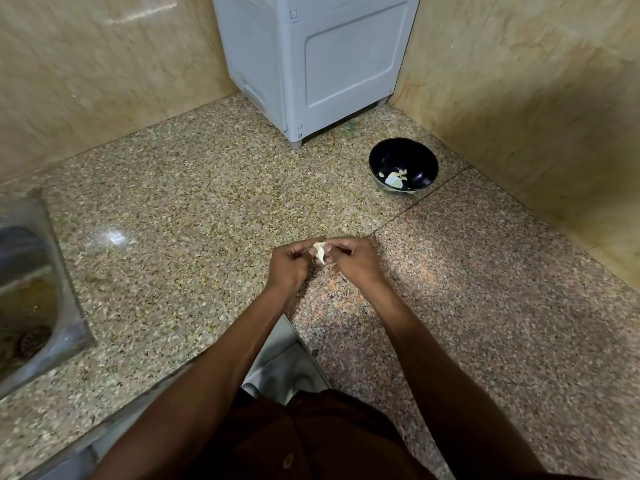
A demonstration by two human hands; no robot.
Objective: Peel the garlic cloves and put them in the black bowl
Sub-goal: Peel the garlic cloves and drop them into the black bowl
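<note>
One garlic clove sits pinched between both hands, left hand and right hand each with a fingertip grip on it, above the bench and well in front of the black bowl, which already holds a few pale pieces. Judgement: clove is light, firm, small; the papery skin is thin and tears easily, so pick at a loose edge near the tip, and expect the bare clove to get slippery. No readable labels or writing anywhere.

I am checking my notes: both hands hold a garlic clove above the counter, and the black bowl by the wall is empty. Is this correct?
Not quite: the head view shows the black bowl already holds pale garlic pieces. The rest stands: left hand and right hand hold the garlic clove.
</note>
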